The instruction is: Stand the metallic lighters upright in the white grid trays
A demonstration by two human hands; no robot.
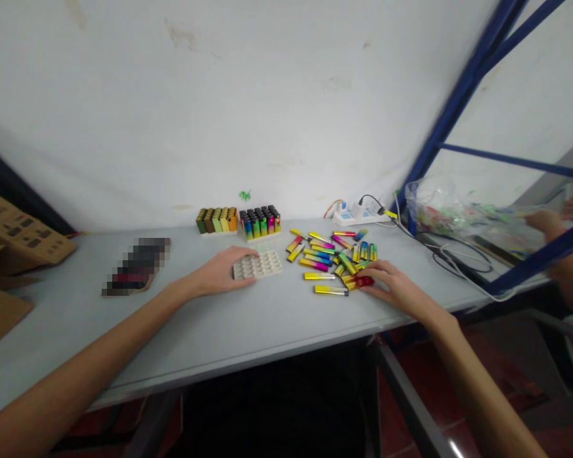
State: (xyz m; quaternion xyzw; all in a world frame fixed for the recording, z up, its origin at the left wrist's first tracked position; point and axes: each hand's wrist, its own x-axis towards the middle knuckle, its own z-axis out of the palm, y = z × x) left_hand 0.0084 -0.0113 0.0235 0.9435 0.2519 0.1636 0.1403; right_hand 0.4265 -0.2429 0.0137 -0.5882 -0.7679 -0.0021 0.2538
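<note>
My left hand grips the left end of a white plastic tray with rows of round cups, thumb along the near edge and fingers along the far one. No lighters stand in the cups that show. At the near right of a loose pile of colourful lighters, my right hand has its fingers closed around a red and yellow lighter. The pile's lighters lie in many directions, yellow, blue, green and pink. Two single yellow lighters, one of them nearest the table edge, lie just left of that hand.
Against the wall stand two filled blocks of upright lighters, one brown-green-orange, one multicoloured. A power strip with cables sits behind the pile. Left are a pixelated dark item and cardboard boxes. Another person's arm shows right, beyond a blue frame.
</note>
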